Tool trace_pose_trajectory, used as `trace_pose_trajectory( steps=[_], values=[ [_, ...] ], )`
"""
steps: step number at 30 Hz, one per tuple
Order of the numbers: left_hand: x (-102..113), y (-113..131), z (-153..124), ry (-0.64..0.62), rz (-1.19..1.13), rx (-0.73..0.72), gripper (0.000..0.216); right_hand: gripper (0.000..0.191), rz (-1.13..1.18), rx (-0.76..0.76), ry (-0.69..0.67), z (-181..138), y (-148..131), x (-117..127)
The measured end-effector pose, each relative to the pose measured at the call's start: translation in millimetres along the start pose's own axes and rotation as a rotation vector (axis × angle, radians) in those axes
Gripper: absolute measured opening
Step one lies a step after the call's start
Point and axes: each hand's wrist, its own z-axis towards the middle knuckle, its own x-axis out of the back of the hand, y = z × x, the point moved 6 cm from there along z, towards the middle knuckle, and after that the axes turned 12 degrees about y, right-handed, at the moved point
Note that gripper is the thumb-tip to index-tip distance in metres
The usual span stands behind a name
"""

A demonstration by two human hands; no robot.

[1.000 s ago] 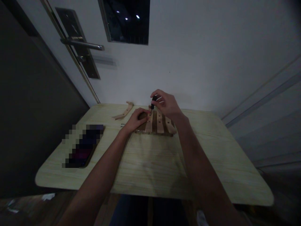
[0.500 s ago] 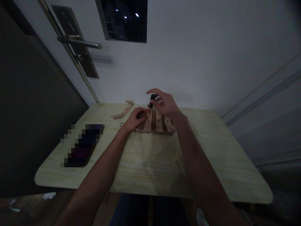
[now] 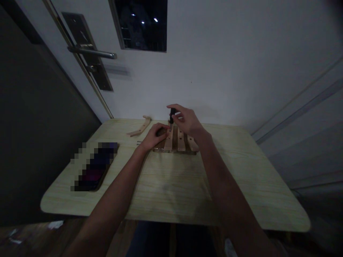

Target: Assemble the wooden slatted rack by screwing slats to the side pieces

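In my right hand (image 3: 186,119) is a black-handled screwdriver (image 3: 172,114), held upright with the fingers around its handle. Its shaft points down at a hole near the far end of a pale wooden strip (image 3: 168,143). That strip lies across a dark wooden board (image 3: 175,138), beside other pale strips with holes. My left hand (image 3: 155,135) is closed on the same strip, thumb and forefinger either side of the screwdriver tip. Whether a screw sits under the tip is too small to make out.
A bent pale wooden piece (image 3: 140,127) with holes lies at the back left of the table (image 3: 166,185). Thin screws (image 3: 138,142) are by my left wrist. A phone (image 3: 99,166), partly blurred out, lies further left. Behind stands a white door with a metal handle (image 3: 92,53).
The view has shifted slightly. My right hand has turned a little around the screwdriver, whose handle now leans less. My left hand keeps its place on the strip.
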Motion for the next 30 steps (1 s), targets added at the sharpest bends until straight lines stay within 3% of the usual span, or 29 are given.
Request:
trace_pose_trajectory(
  steps=[7, 14, 19, 24, 30],
  values=[
    [-0.2, -0.6, 0.5, 0.007, 0.001, -0.011, 0.031, 0.023, -0.035, -0.049, 0.065, 3.1, -3.1, 4.1],
    [-0.3, 1.0, 0.5, 0.006, 0.002, -0.014, 0.031, 0.030, 0.090, -0.008, 0.035, 1.2, 2.0, -2.0],
    [-0.7, 2.4, 0.5, 0.008, 0.000, -0.023, 0.030, 0.033, 0.058, -0.028, 0.011, 0.8, 1.7, -4.1],
    [-0.9, 3.8, 0.1, 0.003, 0.002, -0.020, 0.031, 0.017, 0.061, 0.044, 0.073, 3.1, 1.2, -0.6],
    [-0.7, 3.4, 0.3, 0.003, 0.021, -0.019, 0.031, 0.037, 0.113, 0.025, -0.023, -1.5, 1.8, -6.1]
  ],
)
